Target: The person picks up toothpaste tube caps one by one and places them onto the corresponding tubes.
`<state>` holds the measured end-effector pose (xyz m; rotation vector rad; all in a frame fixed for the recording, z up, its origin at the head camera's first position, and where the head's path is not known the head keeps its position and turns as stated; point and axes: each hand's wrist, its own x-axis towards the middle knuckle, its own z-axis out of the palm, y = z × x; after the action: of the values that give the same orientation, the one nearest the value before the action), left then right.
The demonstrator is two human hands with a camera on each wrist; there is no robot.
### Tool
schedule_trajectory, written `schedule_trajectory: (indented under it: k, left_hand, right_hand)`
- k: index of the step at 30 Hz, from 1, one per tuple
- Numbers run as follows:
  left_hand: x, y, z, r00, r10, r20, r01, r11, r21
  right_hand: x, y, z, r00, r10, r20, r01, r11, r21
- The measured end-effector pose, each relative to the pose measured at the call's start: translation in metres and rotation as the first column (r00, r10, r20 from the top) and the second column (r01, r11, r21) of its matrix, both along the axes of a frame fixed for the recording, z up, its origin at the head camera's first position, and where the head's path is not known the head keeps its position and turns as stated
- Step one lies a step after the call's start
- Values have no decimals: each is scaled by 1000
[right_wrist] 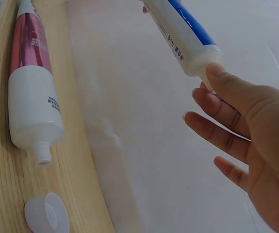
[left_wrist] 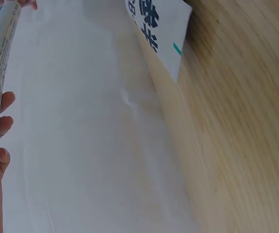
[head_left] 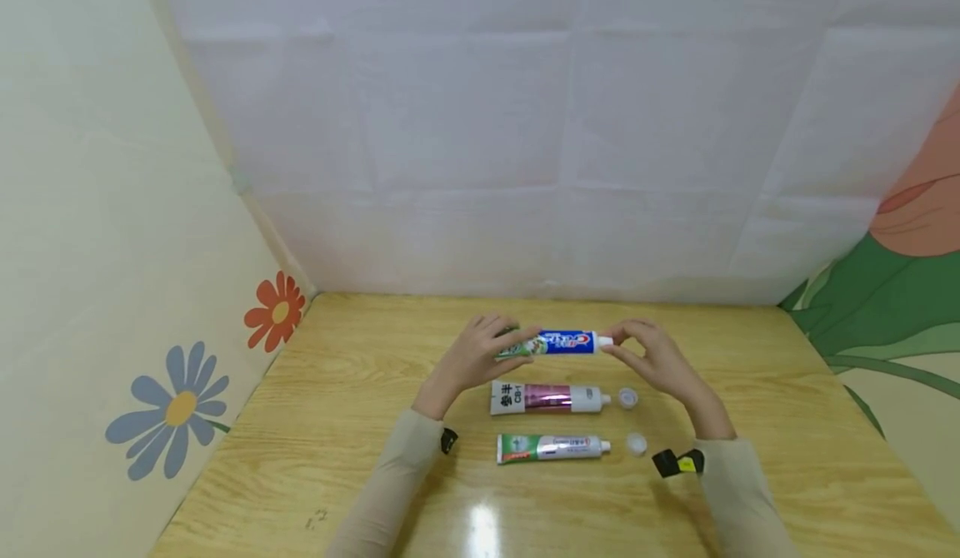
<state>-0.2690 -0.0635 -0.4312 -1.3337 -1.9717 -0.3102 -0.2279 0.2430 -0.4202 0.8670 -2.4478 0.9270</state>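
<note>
A blue, white and green toothpaste tube (head_left: 566,342) is held level above the table between both hands. My left hand (head_left: 480,350) grips its flat tail end, thumb on one side and fingers on the other. My right hand (head_left: 654,360) pinches the narrow white tip between thumb and index finger, the other fingers spread apart; the fingertips partly hide the tip. Nearer to me lies a pink and white toothpaste tube (head_left: 551,397) with its bare nozzle (right_wrist: 43,154) pointing right. Closer still is a green and white toothpaste tube (head_left: 558,447), also uncapped.
One white cap (head_left: 628,397) sits just right of the pink tube's nozzle, another white cap (head_left: 637,444) right of the green tube. The wooden table (head_left: 360,475) meets a white sheet (head_left: 465,141) at the back. Flower-printed walls stand at both sides.
</note>
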Motion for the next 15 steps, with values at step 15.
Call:
schedule_trajectory:
  k: [15]
  left_hand:
    - [-14,-7,-13,997,10,75,-5,997,-71]
  right_hand:
    - [-11,5,-14,996,17,-84,-15,999,33]
